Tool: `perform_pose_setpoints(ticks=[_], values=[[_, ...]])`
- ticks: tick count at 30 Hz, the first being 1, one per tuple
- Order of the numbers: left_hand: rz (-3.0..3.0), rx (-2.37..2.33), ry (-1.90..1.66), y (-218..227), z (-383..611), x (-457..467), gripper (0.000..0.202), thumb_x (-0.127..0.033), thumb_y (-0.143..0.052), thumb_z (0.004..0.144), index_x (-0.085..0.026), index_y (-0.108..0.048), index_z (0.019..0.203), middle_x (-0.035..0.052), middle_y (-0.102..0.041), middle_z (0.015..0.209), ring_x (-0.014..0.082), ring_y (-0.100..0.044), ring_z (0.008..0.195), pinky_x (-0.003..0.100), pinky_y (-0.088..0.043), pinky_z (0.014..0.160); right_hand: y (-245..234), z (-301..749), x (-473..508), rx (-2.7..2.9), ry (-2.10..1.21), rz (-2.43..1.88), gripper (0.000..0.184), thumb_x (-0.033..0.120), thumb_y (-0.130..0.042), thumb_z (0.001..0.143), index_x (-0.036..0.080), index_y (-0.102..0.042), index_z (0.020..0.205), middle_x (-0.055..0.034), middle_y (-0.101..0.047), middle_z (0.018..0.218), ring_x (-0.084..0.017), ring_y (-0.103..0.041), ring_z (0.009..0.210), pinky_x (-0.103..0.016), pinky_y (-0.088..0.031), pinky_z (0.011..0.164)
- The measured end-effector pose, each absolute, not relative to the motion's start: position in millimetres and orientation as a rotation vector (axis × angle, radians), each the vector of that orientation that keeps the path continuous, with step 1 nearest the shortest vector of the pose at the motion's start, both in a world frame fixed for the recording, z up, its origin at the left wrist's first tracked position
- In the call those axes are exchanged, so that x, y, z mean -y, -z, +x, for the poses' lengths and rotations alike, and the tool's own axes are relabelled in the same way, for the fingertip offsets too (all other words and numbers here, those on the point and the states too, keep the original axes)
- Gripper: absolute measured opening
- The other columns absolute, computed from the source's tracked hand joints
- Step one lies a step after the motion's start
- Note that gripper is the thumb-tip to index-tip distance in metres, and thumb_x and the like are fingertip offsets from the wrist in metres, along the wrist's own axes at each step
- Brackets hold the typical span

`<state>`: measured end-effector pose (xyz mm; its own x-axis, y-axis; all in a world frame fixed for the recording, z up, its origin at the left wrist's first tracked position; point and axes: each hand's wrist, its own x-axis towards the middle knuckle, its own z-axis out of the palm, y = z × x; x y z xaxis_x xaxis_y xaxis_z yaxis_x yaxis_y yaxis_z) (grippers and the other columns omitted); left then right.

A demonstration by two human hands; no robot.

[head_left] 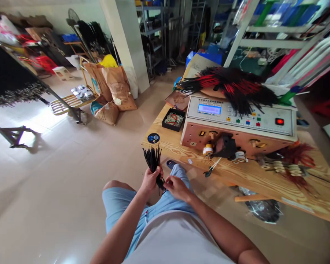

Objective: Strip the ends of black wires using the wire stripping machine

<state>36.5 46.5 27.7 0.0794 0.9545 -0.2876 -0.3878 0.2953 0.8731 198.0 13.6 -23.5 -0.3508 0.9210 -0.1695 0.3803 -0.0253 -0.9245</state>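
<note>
A bundle of cut black wires [152, 158] stands nearly upright above my lap, its upper ends fanned out. My left hand [151, 178] is closed around the bundle's middle. Close by on the right, my right hand [176, 187] has its fingertips pinched together at the bundle's lower end. Whatever is between those fingertips is too small to make out. Past my knees is a wooden table [170, 141] carrying a wire-cutting machine [192, 126] with a lit screen. A large heap of black and red wires [233, 86] lies across the machine's top.
A black box [173, 126] of small loops sits left of the machine. Rollers [280, 167] and reddish wires [299, 156] are at the table's right. Brown sacks [121, 86] lean near a white pillar [126, 44]. A metal rack [63, 99] stands on the left floor.
</note>
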Motion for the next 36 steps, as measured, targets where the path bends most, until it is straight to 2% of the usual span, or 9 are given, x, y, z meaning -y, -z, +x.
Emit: perform_pose_setpoints(ticks=[3,5,10,13,17,20,22,29,36], values=[[0.7,-0.987,-1.151,-41.8,42.7,-47.6,0.039,-0.051,-0.082,0.074,-0.018,-0.061,0.075,-0.0008,-0.058,0.062,0.0114,-0.054,0.057,0.025,-0.045,0.057,13.3,203.9,-17.0,1.677,-1.177,-1.26,0.065,0.046,-0.074,0.083,0.022,-0.05,0.138,-0.0124,-0.061,0.123,-0.027,-0.058,0.113,-0.043,-0.045,0.101],[0.672,-0.952,-1.125,-51.2,50.9,-47.2,0.04,-0.052,-0.08,0.076,-0.019,-0.059,0.072,0.0004,-0.059,0.062,0.0133,-0.057,0.057,0.027,-0.048,0.059,7.2,200.4,-17.3,1.61,-1.291,-1.075,0.075,0.048,-0.073,0.084,0.025,-0.04,0.147,-0.0121,-0.057,0.13,-0.028,-0.056,0.119,-0.043,-0.046,0.102],[0.591,-0.851,-1.088,-66.9,64.4,-45.6,0.043,-0.057,-0.075,0.079,-0.021,-0.053,0.07,-0.0021,-0.052,0.058,0.0128,-0.052,0.05,0.029,-0.047,0.053,1.1,185.1,-10.7,1.5,-1.467,-0.975,0.069,0.054,-0.071,0.084,0.027,-0.045,0.142,-0.008,-0.063,0.113,-0.026,-0.063,0.104,-0.037,-0.054,0.088],[0.607,-0.847,-1.122,-68.3,56.6,-45.6,0.043,-0.057,-0.075,0.079,-0.02,-0.053,0.074,-0.0035,-0.049,0.06,0.0106,-0.047,0.051,0.027,-0.044,0.053,-13.7,202.0,-13.4,1.604,-1.388,-1.016,0.062,0.055,-0.067,0.087,0.027,-0.05,0.139,-0.0077,-0.066,0.109,-0.025,-0.066,0.097,-0.039,-0.055,0.086],[0.57,-0.796,-1.163,-62.6,37.7,-47.0,0.039,-0.052,-0.078,0.08,-0.02,-0.056,0.084,-0.005,-0.046,0.064,0.0083,-0.04,0.052,0.025,-0.038,0.053,-77.0,282.4,-46.9,1.665,-0.631,-1.297,0.037,0.045,-0.056,0.096,0.022,-0.065,0.124,-0.0112,-0.068,0.107,-0.025,-0.064,0.099,-0.04,-0.05,0.093],[0.544,-0.791,-1.189,-58.2,28.8,-49.2,0.037,-0.049,-0.077,0.082,-0.02,-0.055,0.083,-0.0053,-0.045,0.064,0.0079,-0.039,0.052,0.024,-0.035,0.053,-131.8,367.7,-87.2,1.474,0.115,-1.536,0.038,0.041,-0.052,0.097,0.016,-0.069,0.12,-0.0127,-0.067,0.097,-0.026,-0.06,0.093,-0.044,-0.048,0.094],[0.536,-0.797,-1.202,-56.7,27.0,-50.3,0.038,-0.05,-0.077,0.082,-0.02,-0.054,0.082,-0.0057,-0.044,0.064,0.0077,-0.038,0.052,0.024,-0.035,0.052,-152.6,414.5,-111.2,1.448,0.348,-1.667,0.039,0.038,-0.05,0.096,0.014,-0.07,0.12,-0.0118,-0.064,0.09,-0.027,-0.058,0.087,-0.044,-0.047,0.091],[0.526,-0.754,-1.211,-54.7,29.4,-51.9,0.036,-0.046,-0.075,0.085,-0.018,-0.054,0.084,-0.006,-0.044,0.064,0.007,-0.038,0.051,0.024,-0.037,0.052,-137.9,445.3,-137.9,1.591,0.55,-1.949,0.044,0.017,-0.045,0.089,0.014,-0.072,0.123,-0.0103,-0.057,0.08,-0.026,-0.053,0.085,-0.043,-0.04,0.092],[0.519,-0.732,-1.208,-59.4,26.1,-51.6,0.035,-0.044,-0.076,0.085,-0.018,-0.053,0.082,-0.0058,-0.045,0.063,0.007,-0.039,0.051,0.023,-0.036,0.052,-132.3,441.7,-143.7,1.413,0.478,-1.995,0.045,0.012,-0.044,0.084,0.01,-0.075,0.117,-0.0128,-0.058,0.083,-0.026,-0.052,0.082,-0.045,-0.04,0.092]])
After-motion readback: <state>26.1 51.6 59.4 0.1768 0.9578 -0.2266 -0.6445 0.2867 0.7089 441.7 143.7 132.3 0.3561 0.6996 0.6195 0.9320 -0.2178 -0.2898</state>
